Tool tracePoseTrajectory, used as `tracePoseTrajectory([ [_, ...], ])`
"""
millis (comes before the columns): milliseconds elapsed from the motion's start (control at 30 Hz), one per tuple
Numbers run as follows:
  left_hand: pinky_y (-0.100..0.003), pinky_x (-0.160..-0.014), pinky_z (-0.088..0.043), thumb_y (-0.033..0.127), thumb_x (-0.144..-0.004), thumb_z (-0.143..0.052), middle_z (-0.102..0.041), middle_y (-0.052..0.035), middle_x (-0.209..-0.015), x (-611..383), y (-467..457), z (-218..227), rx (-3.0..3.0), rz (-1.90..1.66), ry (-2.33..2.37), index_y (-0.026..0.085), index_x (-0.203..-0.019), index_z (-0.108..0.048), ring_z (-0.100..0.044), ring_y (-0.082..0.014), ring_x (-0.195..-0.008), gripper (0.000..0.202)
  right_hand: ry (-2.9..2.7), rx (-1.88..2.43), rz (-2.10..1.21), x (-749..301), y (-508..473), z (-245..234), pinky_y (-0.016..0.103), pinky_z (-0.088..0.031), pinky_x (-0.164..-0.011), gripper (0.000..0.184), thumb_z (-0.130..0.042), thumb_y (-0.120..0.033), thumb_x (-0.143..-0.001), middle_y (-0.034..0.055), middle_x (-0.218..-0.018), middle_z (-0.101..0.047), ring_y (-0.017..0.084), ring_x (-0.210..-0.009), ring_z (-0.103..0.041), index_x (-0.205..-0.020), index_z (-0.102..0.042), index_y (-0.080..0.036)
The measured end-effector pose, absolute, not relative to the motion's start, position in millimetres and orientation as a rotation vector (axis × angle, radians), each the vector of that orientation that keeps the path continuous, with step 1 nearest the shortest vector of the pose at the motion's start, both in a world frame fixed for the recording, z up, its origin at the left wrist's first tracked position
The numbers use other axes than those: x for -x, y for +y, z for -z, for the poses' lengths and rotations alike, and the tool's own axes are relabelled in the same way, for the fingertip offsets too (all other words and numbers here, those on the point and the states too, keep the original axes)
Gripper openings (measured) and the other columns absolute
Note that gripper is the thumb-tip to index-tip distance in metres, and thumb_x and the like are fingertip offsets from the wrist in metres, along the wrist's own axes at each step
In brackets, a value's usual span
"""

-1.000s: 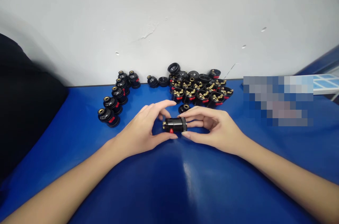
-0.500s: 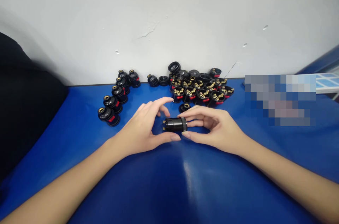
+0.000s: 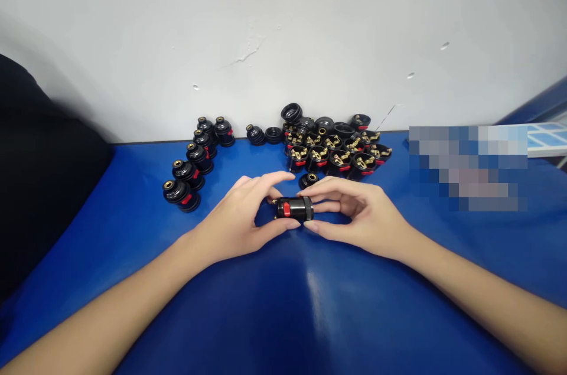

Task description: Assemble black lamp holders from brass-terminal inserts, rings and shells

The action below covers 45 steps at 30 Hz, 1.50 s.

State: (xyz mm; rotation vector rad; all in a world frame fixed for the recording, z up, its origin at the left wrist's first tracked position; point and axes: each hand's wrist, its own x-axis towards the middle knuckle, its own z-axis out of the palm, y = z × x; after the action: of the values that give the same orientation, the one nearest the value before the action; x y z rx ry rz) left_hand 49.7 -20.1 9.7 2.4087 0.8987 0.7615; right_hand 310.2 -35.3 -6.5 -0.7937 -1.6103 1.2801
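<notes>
A black lamp socket [image 3: 296,208] with a red switch lies sideways just above the blue table, brass contacts at its left end and a ridged ring at its right end. My right hand [image 3: 354,209] pinches the ring between thumb and fingers. Around the socket's body curls my left hand [image 3: 239,215], thumb along the near side and a finger by the contact end. Its index finger arches above the socket, apart from it. The far-side finger contact is partly hidden. Just behind the right fingertips sits a small black socket cap [image 3: 309,180] with a brass collar.
Several open socket bodies [image 3: 341,159] with brass contacts stand grouped at the back, with caps [image 3: 291,112] behind them. Capped sockets [image 3: 187,173] line up at the left. Between them rest two loose caps [image 3: 256,134]. A white wall [image 3: 283,38] borders the table's back.
The socket has turned about its long axis, bringing the red switch round to face me. My left index finger has come down a little. My right hand has stayed in place.
</notes>
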Motion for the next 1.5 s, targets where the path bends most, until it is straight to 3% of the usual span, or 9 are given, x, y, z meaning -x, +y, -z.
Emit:
tracePoseTrajectory([
  [100, -0.039, -0.101, -0.048, 0.033, -0.096, -0.083, -0.073, -0.0025, -0.122, -48.7, -19.3, -8.3, -2.474, -0.87, 0.845, 0.034, -0.157, -0.038, -0.07, -0.0221, -0.11, 0.075, -1.602, 0.803, -1.303, -309.8, -35.4, 6.0, 0.042, -0.07, -0.102, 0.039, -0.094, -0.016, -0.08, 0.0064, -0.113, -0.083, 0.026, -0.107, -0.084, -0.117, -0.082, -0.023],
  [233, -0.041, -0.103, -0.046, 0.053, -0.082, -0.092, -0.073, -0.0038, -0.126, -48.2, -18.3, -10.2, -2.475, -0.776, 0.846, 0.033, -0.158, -0.037, -0.07, -0.0255, -0.113, 0.095, -1.609, 0.81, -1.296, -309.4, -36.0, 5.4, 0.044, -0.07, -0.103, 0.039, -0.094, -0.017, -0.08, 0.007, -0.114, -0.083, 0.027, -0.108, -0.084, -0.116, -0.082, -0.023],
  [400, -0.042, -0.102, -0.046, 0.039, -0.111, -0.06, -0.075, 0.0002, -0.104, -50.1, -20.2, -12.1, -2.332, -0.707, 0.914, 0.031, -0.152, -0.041, -0.07, -0.0199, -0.099, 0.046, -1.642, 0.792, -1.271, -309.7, -36.5, 5.0, 0.045, -0.07, -0.102, 0.038, -0.093, -0.016, -0.081, 0.0068, -0.113, -0.082, 0.027, -0.107, -0.084, -0.117, -0.082, -0.023],
  [600, -0.038, -0.097, -0.05, 0.037, -0.099, -0.078, -0.075, -0.0003, -0.109, -49.3, -20.2, -11.0, -2.264, -0.771, 0.871, 0.031, -0.145, -0.042, -0.069, -0.0196, -0.099, 0.058, -1.669, 0.772, -1.239, -310.5, -35.3, 7.9, 0.045, -0.069, -0.105, 0.039, -0.093, -0.016, -0.081, 0.0056, -0.117, -0.08, 0.027, -0.113, -0.081, -0.117, -0.083, -0.026],
  [933, -0.04, -0.087, -0.051, 0.039, -0.101, -0.074, -0.068, -0.003, -0.107, -49.8, -21.3, -7.6, -2.347, -0.811, 0.866, 0.026, -0.112, -0.042, -0.066, -0.021, -0.093, 0.035, -1.667, 0.799, -1.239, -310.2, -37.9, 5.1, 0.047, -0.069, -0.104, 0.037, -0.095, -0.021, -0.081, 0.0071, -0.116, -0.082, 0.028, -0.112, -0.083, -0.115, -0.083, -0.024],
  [1133, -0.04, -0.084, -0.051, 0.04, -0.103, -0.07, -0.067, -0.0037, -0.105, -50.9, -21.4, -5.8, -2.403, -0.832, 0.883, 0.026, -0.105, -0.04, -0.066, -0.0213, -0.092, 0.034, -1.75, 0.835, -1.177, -309.0, -42.0, 2.4, 0.05, -0.067, -0.107, 0.035, -0.088, -0.026, -0.09, 0.0086, -0.119, -0.079, 0.03, -0.114, -0.081, -0.123, -0.077, -0.023],
  [1267, -0.038, -0.084, -0.052, 0.042, -0.1, -0.075, -0.068, -0.0023, -0.103, -50.8, -19.7, -1.9, -2.322, -0.844, 0.887, 0.026, -0.114, -0.04, -0.065, -0.0201, -0.09, 0.04, -1.885, 0.887, -1.03, -308.4, -43.8, -0.1, 0.045, -0.069, -0.106, 0.036, -0.082, -0.023, -0.093, 0.0082, -0.122, -0.074, 0.027, -0.115, -0.079, -0.128, -0.073, -0.025],
  [1400, -0.038, -0.088, -0.054, 0.047, -0.095, -0.082, -0.072, -0.0017, -0.105, -51.1, -19.4, -1.1, -2.261, -0.853, 0.86, 0.029, -0.131, -0.041, -0.067, -0.0204, -0.095, 0.057, -2.03, 0.919, -0.86, -309.3, -43.4, -4.1, 0.038, -0.071, -0.096, 0.032, -0.08, -0.02, -0.091, 0.0062, -0.112, -0.073, 0.023, -0.104, -0.079, -0.122, -0.074, -0.025],
  [1500, -0.04, -0.096, -0.053, 0.042, -0.104, -0.071, -0.075, -0.0037, -0.112, -50.9, -19.2, -4.3, -2.244, -0.858, 0.819, 0.028, -0.135, -0.042, -0.07, -0.0207, -0.103, 0.045, -2.087, 0.939, -0.793, -312.4, -42.7, -7.1, 0.037, -0.07, -0.091, 0.025, -0.078, -0.018, -0.09, 0.0049, -0.108, -0.077, 0.023, -0.098, -0.079, -0.114, -0.075, -0.025],
])
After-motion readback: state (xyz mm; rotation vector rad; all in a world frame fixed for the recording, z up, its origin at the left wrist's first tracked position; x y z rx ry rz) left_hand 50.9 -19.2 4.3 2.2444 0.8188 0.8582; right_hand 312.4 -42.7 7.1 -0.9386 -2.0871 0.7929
